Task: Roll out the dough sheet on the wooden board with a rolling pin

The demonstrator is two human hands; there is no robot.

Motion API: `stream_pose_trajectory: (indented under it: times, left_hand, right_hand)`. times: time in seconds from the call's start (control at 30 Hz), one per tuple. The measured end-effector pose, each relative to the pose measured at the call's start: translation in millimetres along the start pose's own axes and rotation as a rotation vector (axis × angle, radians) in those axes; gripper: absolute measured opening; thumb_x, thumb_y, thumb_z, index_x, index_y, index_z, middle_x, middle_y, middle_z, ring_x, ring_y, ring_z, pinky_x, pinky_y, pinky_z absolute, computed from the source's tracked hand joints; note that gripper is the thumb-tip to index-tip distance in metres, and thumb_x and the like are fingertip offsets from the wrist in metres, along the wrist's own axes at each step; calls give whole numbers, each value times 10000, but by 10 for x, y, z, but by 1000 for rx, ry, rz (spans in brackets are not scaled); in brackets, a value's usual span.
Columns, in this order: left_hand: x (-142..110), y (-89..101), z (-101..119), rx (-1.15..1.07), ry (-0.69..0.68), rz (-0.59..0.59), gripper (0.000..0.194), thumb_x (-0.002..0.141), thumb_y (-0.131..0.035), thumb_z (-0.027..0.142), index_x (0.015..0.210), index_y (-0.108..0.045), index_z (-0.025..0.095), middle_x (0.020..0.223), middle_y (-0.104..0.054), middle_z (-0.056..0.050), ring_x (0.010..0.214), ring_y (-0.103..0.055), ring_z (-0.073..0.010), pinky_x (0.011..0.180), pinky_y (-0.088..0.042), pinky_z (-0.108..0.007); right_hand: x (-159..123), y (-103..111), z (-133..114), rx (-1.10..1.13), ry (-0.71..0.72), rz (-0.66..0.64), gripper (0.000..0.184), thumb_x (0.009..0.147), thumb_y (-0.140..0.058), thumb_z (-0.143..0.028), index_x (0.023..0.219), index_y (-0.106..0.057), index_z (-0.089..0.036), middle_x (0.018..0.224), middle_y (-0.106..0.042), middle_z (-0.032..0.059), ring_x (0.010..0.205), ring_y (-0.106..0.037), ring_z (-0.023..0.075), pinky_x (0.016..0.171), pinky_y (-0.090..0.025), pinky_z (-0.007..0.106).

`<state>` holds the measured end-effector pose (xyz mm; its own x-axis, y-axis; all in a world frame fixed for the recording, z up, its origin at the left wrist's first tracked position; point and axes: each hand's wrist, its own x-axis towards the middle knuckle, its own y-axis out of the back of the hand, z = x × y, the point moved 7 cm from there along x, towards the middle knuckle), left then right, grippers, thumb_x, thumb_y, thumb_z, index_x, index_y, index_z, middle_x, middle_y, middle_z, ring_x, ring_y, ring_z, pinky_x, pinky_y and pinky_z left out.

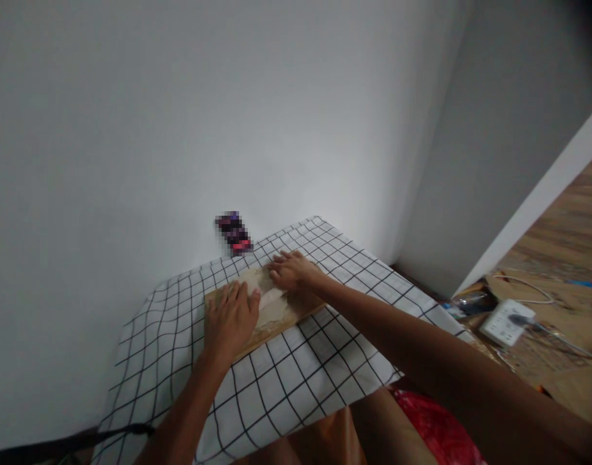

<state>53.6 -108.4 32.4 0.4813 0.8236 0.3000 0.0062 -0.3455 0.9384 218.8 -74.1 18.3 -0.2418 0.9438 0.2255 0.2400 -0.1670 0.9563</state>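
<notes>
A light wooden board (271, 332) lies on the table, with a whitish, uneven layer (266, 303) over much of its top; I cannot make out what the layer is. On the board's left end rests my left hand (232, 313), palm down with the fingers spread. Farther back and to the right, my right hand (293, 270) lies palm down across the board's far side, fingers stretched out. Neither hand grips anything that shows. What lies under the palms is hidden.
A white cloth with black grid lines (319, 387) covers the table, which stands against a pale wall (179, 129). A blurred-out phone-like object (234, 234) leans at the back edge. On the floor to the right sits a white power strip (507, 323) with cables.
</notes>
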Motion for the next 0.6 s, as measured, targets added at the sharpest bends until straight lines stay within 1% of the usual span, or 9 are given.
stream_pose_trajectory:
  times: [0.1, 0.23, 0.3, 0.37, 0.47, 0.53, 0.6]
  left_hand:
    - [-74, 4, 46, -10, -8, -8, 582, 1063, -314, 477, 1450, -580, 133, 1545, -539, -172, 1459, -453, -372, 1182, -366, -606]
    - [-207, 17, 116, -16, -7, -44, 620, 1062, -315, 482, 1529, -495, 116, 1563, -516, -172, 1464, -455, -373, 1181, -379, -618]
    - [-279, 46, 161, -3, -18, -28, 628, 1061, -321, 485, 1541, -476, 111, 1571, -506, -167, 1467, -455, -365, 1183, -385, -606]
    - [-329, 73, 198, 4, -20, -10, 628, 1062, -318, 486, 1543, -470, 111, 1574, -504, -160, 1467, -459, -354, 1184, -389, -595]
    - [-328, 75, 212, -7, 1, -14, 624, 1069, -302, 477, 1531, -478, 95, 1543, -539, -174, 1448, -486, -346, 1171, -403, -597]
    - [-269, 53, 182, -19, 23, -22, 617, 1071, -300, 474, 1514, -496, 91, 1518, -566, -181, 1425, -511, -346, 1154, -421, -594]
    - [-174, 16, 113, -24, 46, -24, 597, 1071, -308, 476, 1486, -532, 109, 1511, -576, -172, 1411, -523, -341, 1139, -441, -574]
  right_hand:
    - [-226, 45, -39, -12, -39, 56, 445, 1067, -321, -386, 1328, -653, -248, 1451, -603, 91, 1385, -474, 301, 1104, -381, 534]
    - [-509, 85, -139, -17, -84, 91, 430, 1067, -325, -369, 1299, -662, -233, 1423, -615, 100, 1365, -482, 286, 1130, -337, 530]
    - [-623, 108, -184, -19, -93, 110, 420, 1067, -332, -360, 1289, -662, -223, 1391, -630, 101, 1352, -489, 273, 1154, -308, 523]
    - [-675, 115, -199, -19, -89, 125, 413, 1065, -345, -362, 1304, -652, -224, 1384, -631, 94, 1350, -490, 264, 1169, -290, 525]
    - [-572, 79, -144, -18, -74, 123, 427, 1067, -336, -371, 1308, -659, -231, 1421, -616, 86, 1391, -466, 280, 1182, -277, 566]
    - [-384, 31, -95, -11, -32, 97, 451, 1071, -308, -368, 1298, -672, -225, 1457, -600, 88, 1428, -441, 297, 1185, -280, 585]
    - [-142, -23, -54, 7, 18, 54, 476, 1076, -284, -374, 1313, -670, -227, 1498, -573, 86, 1443, -437, 305, 1176, -309, 579]
